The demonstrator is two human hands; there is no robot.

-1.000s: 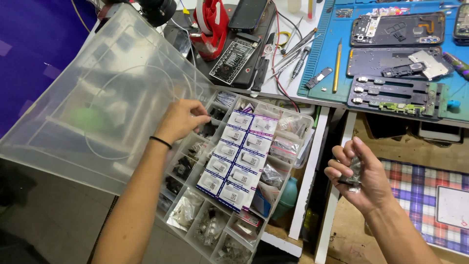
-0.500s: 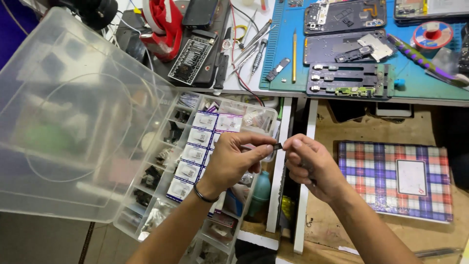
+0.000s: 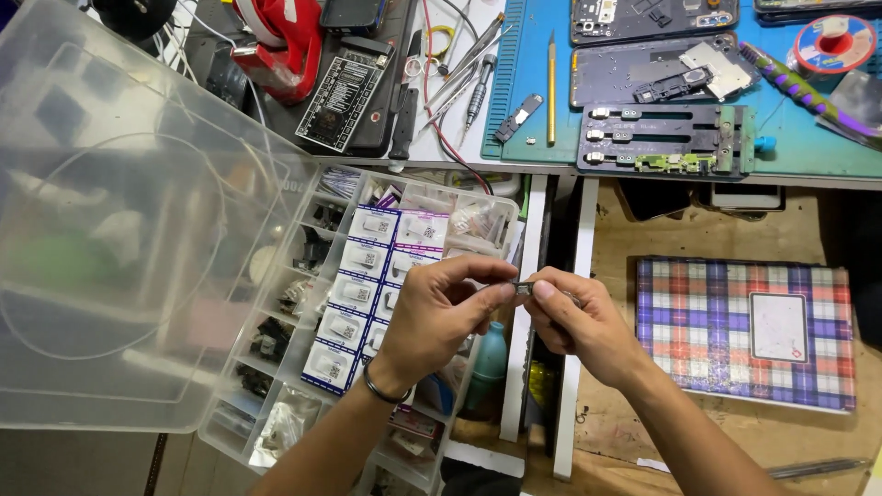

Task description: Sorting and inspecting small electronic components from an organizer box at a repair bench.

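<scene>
My left hand (image 3: 439,317) and my right hand (image 3: 581,323) meet in front of me. Both pinch a tiny metal part (image 3: 525,288) between thumb and fingertips. They hover over the right edge of a clear plastic compartment box (image 3: 303,432). Its lid (image 3: 138,230) stands open to the left. Inside the box lie several small white and blue packets (image 3: 367,285) and dark little parts in separate cells. A dark band circles my left wrist.
A blue work mat (image 3: 524,55) at the top holds a black clamp fixture (image 3: 666,138), an opened phone (image 3: 643,69), a solder reel (image 3: 831,41) and tweezers. A red tool (image 3: 280,41) and a black circuit board (image 3: 340,92) lie beside it. A plaid box (image 3: 744,331) rests in the wooden drawer.
My left hand left the box and came to my right hand, which moved in from the right. Both now grip the small part together. The view shifted slightly.
</scene>
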